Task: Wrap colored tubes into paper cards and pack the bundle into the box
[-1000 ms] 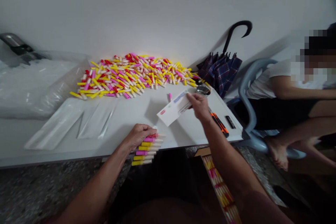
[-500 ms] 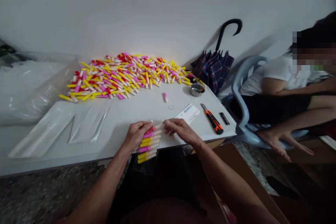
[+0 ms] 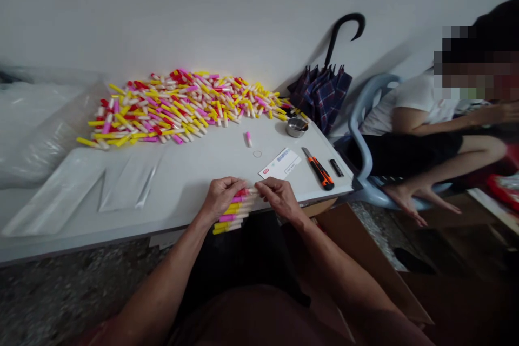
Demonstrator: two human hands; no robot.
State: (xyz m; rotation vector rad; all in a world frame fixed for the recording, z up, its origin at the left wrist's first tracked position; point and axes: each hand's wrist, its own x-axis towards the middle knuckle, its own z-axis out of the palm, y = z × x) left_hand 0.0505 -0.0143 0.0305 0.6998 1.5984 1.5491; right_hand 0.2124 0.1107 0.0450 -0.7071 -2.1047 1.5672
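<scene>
Yellow, pink and red tube row (image 3: 232,210): over table (image 3: 198,159) edge | left hand (image 3: 223,194): fingers pinched on its upper end | right hand (image 3: 278,196): fingertips nearly closed at upper corner, hold unclear | probably light, slippery; pinch ends

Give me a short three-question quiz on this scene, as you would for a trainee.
1. True or false: the left hand holds the row of coloured tubes.
2. Which lies between the white card and the small black object? A) metal bowl B) orange-and-black cutter C) umbrella
3. Fill in: the single tube apart from the heap has one whitish end and one ____ end.
Key: 1 true; 2 B; 3 pink.
</scene>
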